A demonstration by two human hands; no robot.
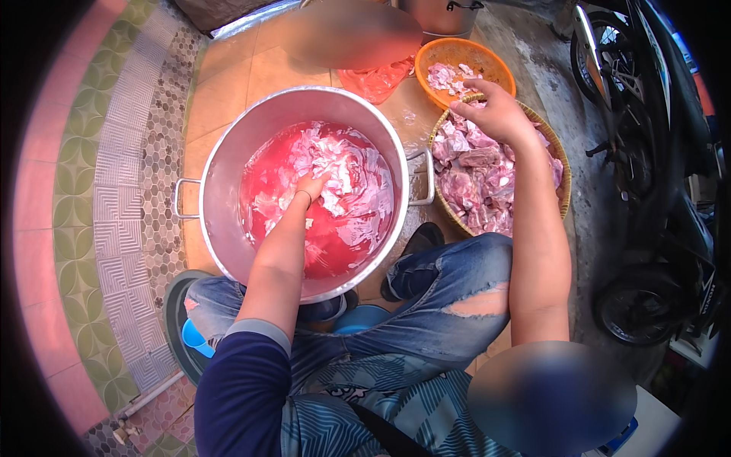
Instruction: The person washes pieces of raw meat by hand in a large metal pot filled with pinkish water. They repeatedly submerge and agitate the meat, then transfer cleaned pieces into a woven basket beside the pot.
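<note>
A large metal two-handled pot (pixel 224 165) stands before me, part filled with red-tinted water (pixel 328 251). Pale pieces of meat or fat (pixel 340 188) lie in the water. My left hand (pixel 311 185) reaches into the pot among these pieces; its fingertips are partly hidden, so any grip is unclear. To the right is a round woven basket (pixel 565 191) heaped with raw meat chunks (pixel 474 180). Above its far side hovers my right hand (pixel 494 114), fingers apart and holding nothing. Just beyond, an orange basin (pixel 505 68) contains small pale scraps (pixel 442 77).
A red plastic bag (pixel 377 85) lies on the tiles behind the pot. Motorcycles (pixel 625 125) line the right side. By my left leg, a blue cup (pixel 197 338) sits in a dark basin (pixel 174 311). Another large pot (pixel 448 20) stands at the far edge.
</note>
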